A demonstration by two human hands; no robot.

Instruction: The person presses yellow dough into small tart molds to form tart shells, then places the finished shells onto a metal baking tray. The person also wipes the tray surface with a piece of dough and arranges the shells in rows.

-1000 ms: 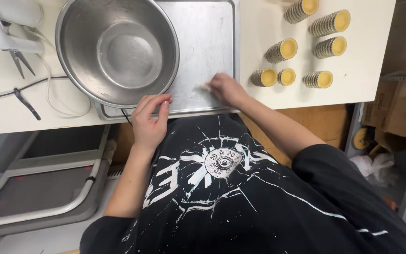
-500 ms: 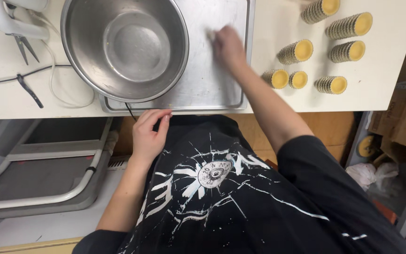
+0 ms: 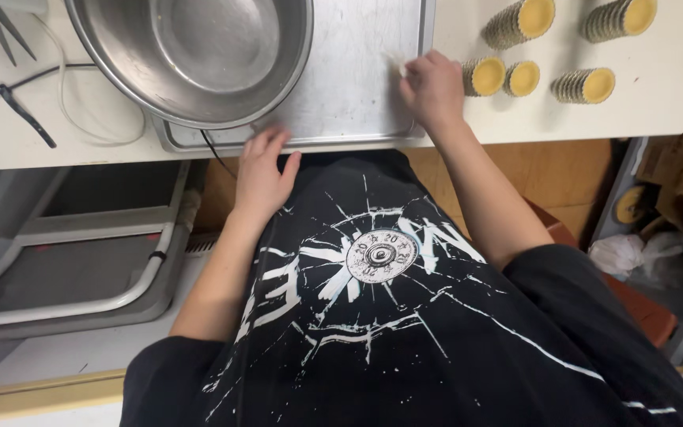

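my right hand (image 3: 434,88) has come back from mid-tray to the right rim of the metal baking tray (image 3: 357,79), fingers pinching a small pale scrap. my left hand (image 3: 262,170), fingers loosely spread, has risen to the tray's near edge. steel mixing bowl (image 3: 199,51) sits on the tray; stacked tart shells (image 3: 515,77) beside.

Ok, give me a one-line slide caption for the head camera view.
Left hand at metal tray edge, right hand beside tart shells, steel bowl behind.

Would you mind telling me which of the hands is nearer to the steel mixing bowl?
Left. The left hand is at the tray edge just below the steel mixing bowl; the right hand is farther off, by the tray's right rim.
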